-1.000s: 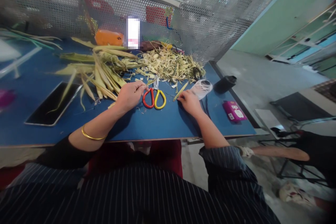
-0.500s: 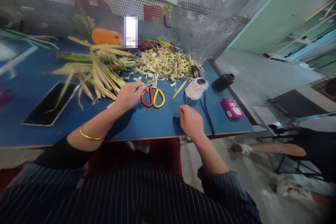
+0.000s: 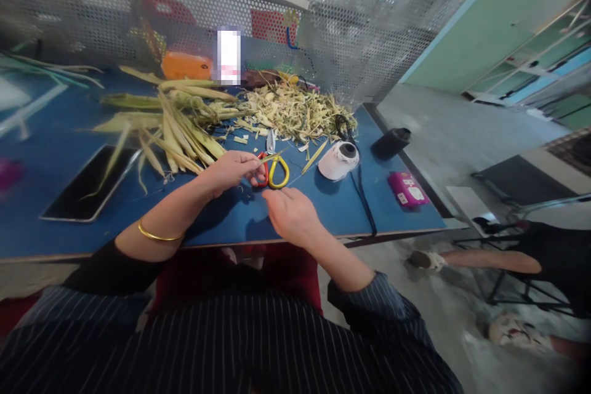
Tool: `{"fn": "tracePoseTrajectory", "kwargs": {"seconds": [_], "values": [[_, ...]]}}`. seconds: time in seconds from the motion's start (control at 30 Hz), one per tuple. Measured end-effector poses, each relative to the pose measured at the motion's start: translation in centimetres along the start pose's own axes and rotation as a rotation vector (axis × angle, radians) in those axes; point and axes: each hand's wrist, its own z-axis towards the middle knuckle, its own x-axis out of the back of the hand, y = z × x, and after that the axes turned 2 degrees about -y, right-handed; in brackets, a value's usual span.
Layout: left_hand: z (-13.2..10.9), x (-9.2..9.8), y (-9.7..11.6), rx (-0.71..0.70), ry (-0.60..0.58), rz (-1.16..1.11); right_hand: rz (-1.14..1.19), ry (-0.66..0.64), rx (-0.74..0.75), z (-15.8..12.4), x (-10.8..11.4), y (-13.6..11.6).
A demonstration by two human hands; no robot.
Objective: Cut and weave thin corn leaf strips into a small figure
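Note:
My left hand [image 3: 236,170] is closed with a narrow strip of corn husk [image 3: 277,154] pinched in its fingers. The strip's tip points right, over a pair of scissors [image 3: 270,143] with one red and one yellow handle. My right hand [image 3: 292,214] is closed too, just nearer to me than the scissors. A fine white thread [image 3: 300,176] runs from it toward a cone of white thread [image 3: 333,164] on its right; the fingers hide the thread's end. Whole corn husks [image 3: 173,135] lie beyond my left hand.
A heap of shredded husk [image 3: 295,112] covers the back of the blue table [image 3: 221,228]. A dark tablet-like slab [image 3: 87,188] lies left. A black cone [image 3: 391,143], a purple packet [image 3: 407,189] and a black cord [image 3: 364,200] sit right. A perforated metal screen [image 3: 360,31] stands behind.
My right hand has moved left, close to my left hand, drawing thread from the cone. The cone has shifted slightly left. My left hand has moved slightly right, the strip still in it.

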Motion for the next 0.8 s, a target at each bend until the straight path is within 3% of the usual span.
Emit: {"fn": "tracePoseTrajectory", "kwargs": {"seconds": [0.33,0.47,0.53,0.6,0.67,0.73,0.8], "values": [[0.5,-0.4,-0.9,0.278,-0.222,-0.29,-0.038,-0.15,0.344,3.0,-1.8,-3.6],[0.7,-0.2,-1.2,0.363,-0.334,-0.375,-0.033,-0.139,0.368,2.4,-1.9,-3.4],[0.8,-0.1,-1.0,0.354,-0.273,-0.413,-0.04,-0.08,0.33,1.7,-0.9,-2.4],[0.8,-0.2,-0.6,0.314,-0.129,-0.405,-0.086,0.042,0.164,1.0,1.0,-0.5],[0.7,-0.1,-0.2,0.283,-0.008,-0.365,-0.242,0.194,-0.259,0.5,3.3,2.3],[0.6,0.1,0.2,0.261,0.059,-0.319,-0.388,0.159,-0.637,0.5,5.3,5.4],[0.4,0.4,0.5,0.235,0.094,-0.286,-0.441,0.01,-0.861,0.7,6.4,8.1]]}}
